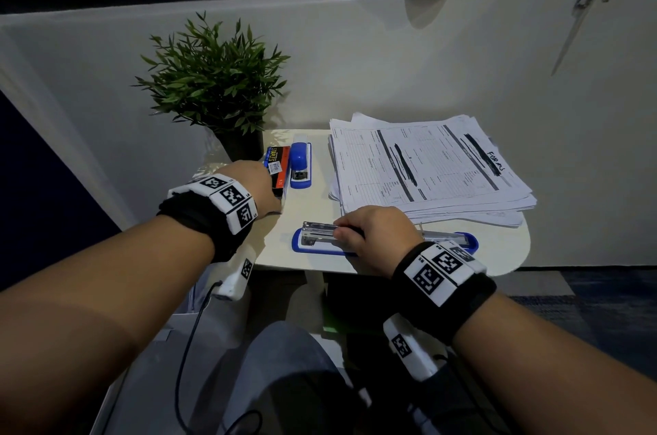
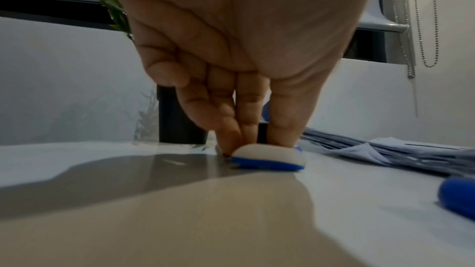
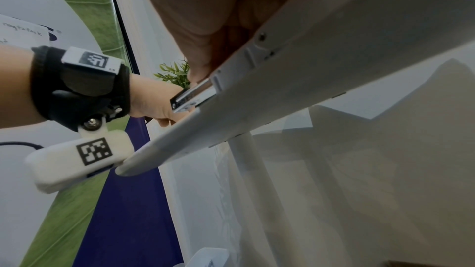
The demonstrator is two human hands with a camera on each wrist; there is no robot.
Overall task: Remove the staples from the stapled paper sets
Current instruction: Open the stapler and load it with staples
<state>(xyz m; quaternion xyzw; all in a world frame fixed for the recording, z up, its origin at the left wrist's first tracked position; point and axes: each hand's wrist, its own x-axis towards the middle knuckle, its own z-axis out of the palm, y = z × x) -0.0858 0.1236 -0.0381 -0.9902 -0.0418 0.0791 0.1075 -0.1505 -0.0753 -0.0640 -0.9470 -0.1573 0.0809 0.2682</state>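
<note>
Head view: right hand (image 1: 377, 239) fingers grip opened stapler (image 1: 320, 239); left hand (image 1: 252, 186) fingers pinch staple box (image 1: 278, 164).

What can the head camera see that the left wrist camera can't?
Only the head view shows the right hand on the opened stapler and the staples box. Only the left wrist view shows the left hand's fingertips touching a small white-and-blue object. Both show the paper stack, the potted plant and the table.
</note>
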